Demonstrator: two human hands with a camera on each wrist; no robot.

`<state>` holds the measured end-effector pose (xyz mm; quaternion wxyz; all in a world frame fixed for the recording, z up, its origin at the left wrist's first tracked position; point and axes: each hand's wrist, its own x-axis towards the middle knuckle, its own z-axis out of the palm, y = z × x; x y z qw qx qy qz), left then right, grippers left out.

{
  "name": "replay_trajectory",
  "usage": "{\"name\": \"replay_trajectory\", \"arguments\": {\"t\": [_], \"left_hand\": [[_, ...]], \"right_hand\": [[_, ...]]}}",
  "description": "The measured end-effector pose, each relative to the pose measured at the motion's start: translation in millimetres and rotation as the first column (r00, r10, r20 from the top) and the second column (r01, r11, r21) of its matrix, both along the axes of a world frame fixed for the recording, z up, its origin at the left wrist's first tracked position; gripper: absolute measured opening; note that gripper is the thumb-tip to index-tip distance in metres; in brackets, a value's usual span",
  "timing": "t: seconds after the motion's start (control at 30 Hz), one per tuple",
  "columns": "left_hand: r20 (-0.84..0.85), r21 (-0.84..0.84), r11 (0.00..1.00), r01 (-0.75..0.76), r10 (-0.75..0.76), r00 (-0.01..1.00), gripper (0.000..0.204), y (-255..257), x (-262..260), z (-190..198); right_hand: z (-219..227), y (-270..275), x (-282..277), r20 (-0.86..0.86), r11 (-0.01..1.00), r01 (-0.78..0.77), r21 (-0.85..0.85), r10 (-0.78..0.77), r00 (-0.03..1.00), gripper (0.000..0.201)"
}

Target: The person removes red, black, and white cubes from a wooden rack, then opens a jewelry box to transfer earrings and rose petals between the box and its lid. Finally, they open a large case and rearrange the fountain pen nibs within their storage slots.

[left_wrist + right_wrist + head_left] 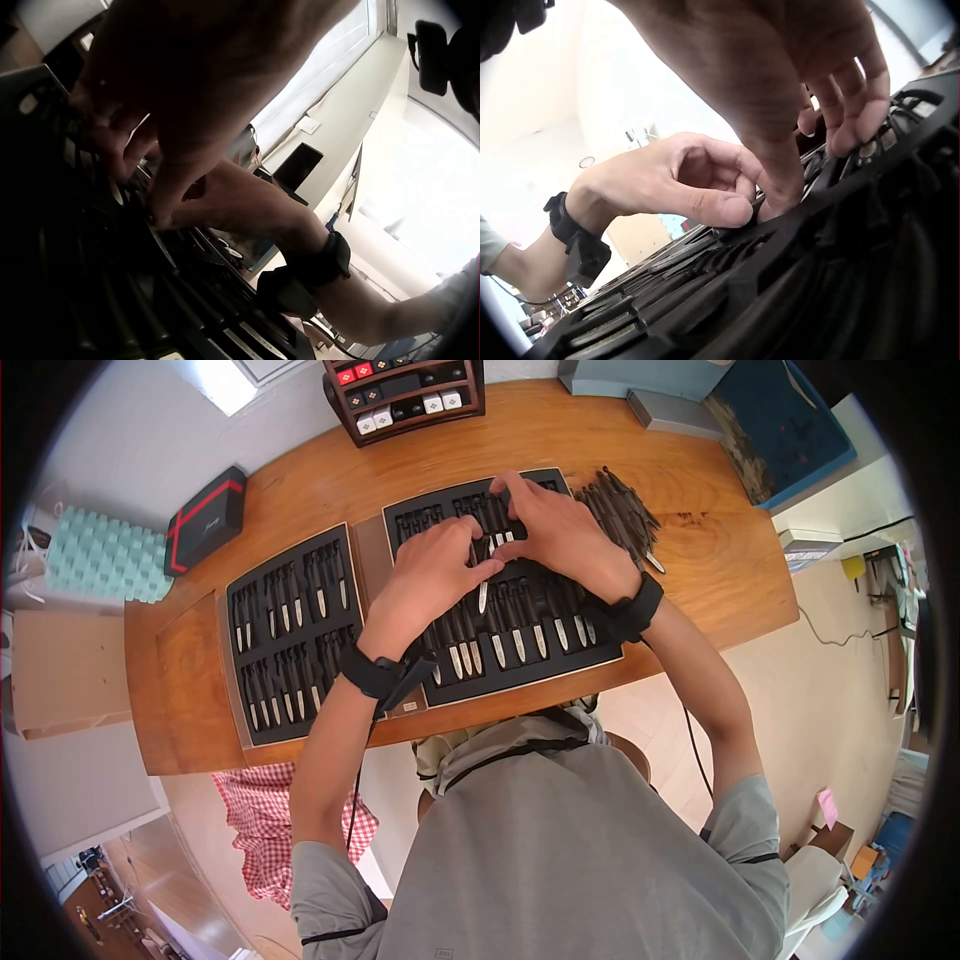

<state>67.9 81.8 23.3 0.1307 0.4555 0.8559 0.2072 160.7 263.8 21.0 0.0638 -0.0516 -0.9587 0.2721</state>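
Note:
Both hands work close together over the right-hand black tray (600, 652), whose slots hold rows of slim, dark-handled knives with pale blades. From under my thumbs one knife (484, 598) points toward my body, its upper part covered by the fingers. My left hand (425, 565) comes in from the left, thumb and curled fingers at this knife. Opposite it, my right hand (568, 532) arches over the tray with fingers bent down among the slots. In the right wrist view, the left thumb (731, 211) lies beside a right fingertip; I cannot tell whether the right hand grips the knife.
A second tray (290, 638) of similar knives lies to the left. Loose dark knives (622, 518) are heaped right of the trays. A black box with red ribbon (208, 520), a wooden rack (405, 400) and a blue bin (785, 430) stand around the wooden table (700, 575).

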Motion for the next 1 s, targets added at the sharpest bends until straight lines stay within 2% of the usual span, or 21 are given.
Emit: {"name": "replay_trajectory", "arguments": {"t": [0.33,0.4,0.6,0.73,0.8,0.87,0.97,1.0], "left_hand": [[0.075,0.06,0.997,-0.054,0.05,0.996,0.02,-8,-3,-12],[-0.074,0.288,0.958,-0.011,0.034,0.997,0.015,-13,-8,-27],[0.031,0.372,0.923,-0.1,0.096,0.995,0.014,-29,-9,-3],[0.114,0.387,0.899,-0.205,0.174,0.978,0.015,-53,-15,9],[0.096,0.529,0.819,-0.222,0.202,0.975,0.015,-71,-28,2],[0.125,0.492,0.827,-0.272,0.242,0.962,0.018,-93,-39,6],[0.151,0.545,0.756,-0.362,0.336,0.93,0.021,-128,-55,5],[0.176,0.559,0.732,-0.388,0.353,0.919,0.021,-142,-61,2]], "right_hand": [[-9,6,-7,0.009,0.997,-0.043,0.065,0.042,0.999,0.08],[-6,6,-9,0.028,0.997,-0.042,0.06,0.04,0.999,0.08],[1,7,-15,0.093,0.996,-0.055,0.074,0.048,0.995,0.081],[6,8,-20,0.159,0.998,-0.051,0.04,0.044,0.986,0.08],[8,8,-20,0.15,0.999,-0.048,0.02,0.044,0.988,0.079],[12,6,-19,0.144,0.999,-0.044,0.002,0.044,0.989,0.077],[16,4,-17,0.178,0.999,-0.02,0.03,0.015,0.984,0.071],[14,4,-17,0.135,1.0,-0.003,0.002,0.002,0.991,0.063]]}}
